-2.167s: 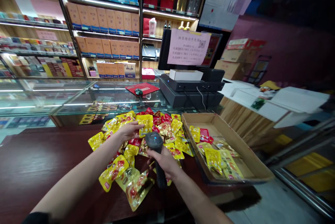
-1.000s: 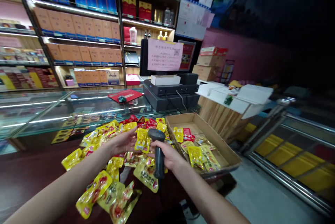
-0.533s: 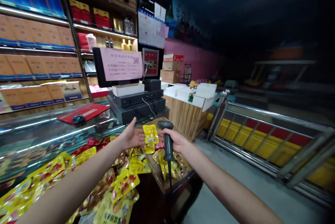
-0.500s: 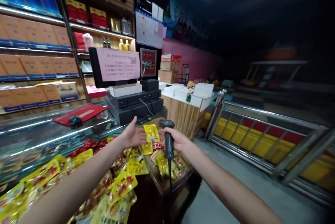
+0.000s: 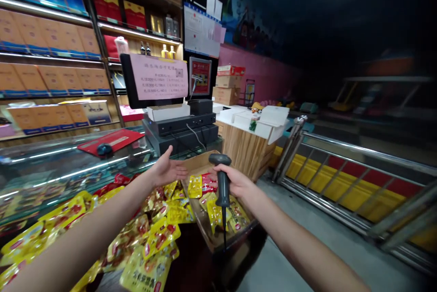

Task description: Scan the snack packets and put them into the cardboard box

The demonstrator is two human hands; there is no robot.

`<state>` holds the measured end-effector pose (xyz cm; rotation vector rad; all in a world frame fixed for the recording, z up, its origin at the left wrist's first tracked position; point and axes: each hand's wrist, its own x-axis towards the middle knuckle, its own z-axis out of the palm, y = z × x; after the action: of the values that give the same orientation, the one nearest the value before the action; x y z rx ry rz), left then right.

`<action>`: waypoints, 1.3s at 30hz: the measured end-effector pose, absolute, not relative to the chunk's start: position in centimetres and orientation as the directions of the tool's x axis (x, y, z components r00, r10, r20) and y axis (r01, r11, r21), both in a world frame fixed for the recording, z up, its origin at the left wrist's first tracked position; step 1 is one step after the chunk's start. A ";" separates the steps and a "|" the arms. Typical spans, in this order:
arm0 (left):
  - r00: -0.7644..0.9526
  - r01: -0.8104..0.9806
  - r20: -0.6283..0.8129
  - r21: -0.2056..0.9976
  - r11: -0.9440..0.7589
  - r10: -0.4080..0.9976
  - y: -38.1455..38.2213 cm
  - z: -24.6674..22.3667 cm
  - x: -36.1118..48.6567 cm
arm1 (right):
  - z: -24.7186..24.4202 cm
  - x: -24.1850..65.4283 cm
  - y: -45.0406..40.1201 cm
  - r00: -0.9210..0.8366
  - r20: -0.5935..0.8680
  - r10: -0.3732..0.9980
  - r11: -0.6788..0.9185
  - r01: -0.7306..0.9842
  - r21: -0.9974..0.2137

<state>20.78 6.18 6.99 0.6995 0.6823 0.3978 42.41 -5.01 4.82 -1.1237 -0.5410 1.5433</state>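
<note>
My right hand (image 5: 235, 180) is wrapped round the handle of a dark grey barcode scanner (image 5: 223, 189), which stands upright with its cable hanging down. My left hand (image 5: 170, 168) is spread with nothing in it, beside the left wall of a shallow cardboard box (image 5: 200, 162). Inside that box lie yellow snack packets (image 5: 195, 186) and a red packet (image 5: 209, 182). Below and left of my left hand, a heap of yellow and red snack packets (image 5: 160, 237) covers the counter. Part of the box's contents is hidden behind the scanner.
A glass counter (image 5: 85, 169) holds a red mat with a black mouse (image 5: 104, 149). Behind stand a monitor with a pink notice (image 5: 160, 78) and a black cash drawer (image 5: 180, 132). Shelves of boxes rise at left. A metal railing (image 5: 344, 151) runs along the right.
The yellow packet that was at my left fingertips has been let go and is now in the box. My left hand has drawn slightly up and left, and the view has shifted a little.
</note>
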 end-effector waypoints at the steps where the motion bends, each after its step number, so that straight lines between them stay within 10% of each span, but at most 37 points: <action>1: 0.698 -0.137 -0.433 0.702 0.699 0.570 6.1 7.0 19.3 | 4.7 41.3 -4.7 0.021 -0.382 0.924 -0.322 -0.498 -0.806; 17: 0.478 -0.325 -0.556 0.608 0.725 0.680 -2.9 2.7 -2.4 | 0.9 23.8 -4.0 -0.194 -0.574 0.796 -0.606 -0.239 -0.759; 39: 0.478 -0.353 -0.514 0.630 0.692 0.712 -7.9 -1.7 -1.0 | 0.5 17.7 -7.4 -0.414 -0.415 0.810 -0.532 -0.222 -0.817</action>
<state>-0.97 -7.92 -1.67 0.4803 0.8430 0.6810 17.72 -7.43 0.54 -1.1042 -0.9043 1.9969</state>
